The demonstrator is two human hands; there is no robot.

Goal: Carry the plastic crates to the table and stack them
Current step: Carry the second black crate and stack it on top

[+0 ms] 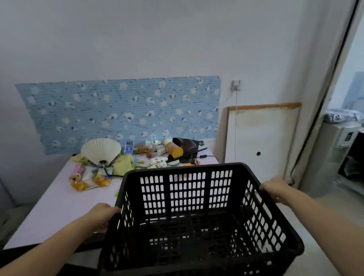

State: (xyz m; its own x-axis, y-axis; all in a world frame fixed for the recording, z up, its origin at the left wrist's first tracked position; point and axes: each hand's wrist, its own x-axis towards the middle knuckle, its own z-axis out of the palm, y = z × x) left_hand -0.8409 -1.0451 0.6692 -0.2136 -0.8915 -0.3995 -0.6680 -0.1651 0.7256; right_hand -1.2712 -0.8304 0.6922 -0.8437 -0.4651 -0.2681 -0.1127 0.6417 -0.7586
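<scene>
I hold a black plastic crate (187, 193) with perforated walls in front of me, over the near right part of the pale table (52, 209). My left hand (101, 216) grips the crate's left rim. On the right rim my right hand (276, 190) is closed. The crate is empty and tilts slightly, its far wall above the table's surface. Whether its base touches the table is hidden.
The far half of the table is cluttered: a white shell-shaped lamp (101, 151), snack packets (89, 181), an orange bottle (173, 150), a dark box (187, 144). A white board (261, 141) leans on the wall at right. Beyond it is a doorway (357, 125).
</scene>
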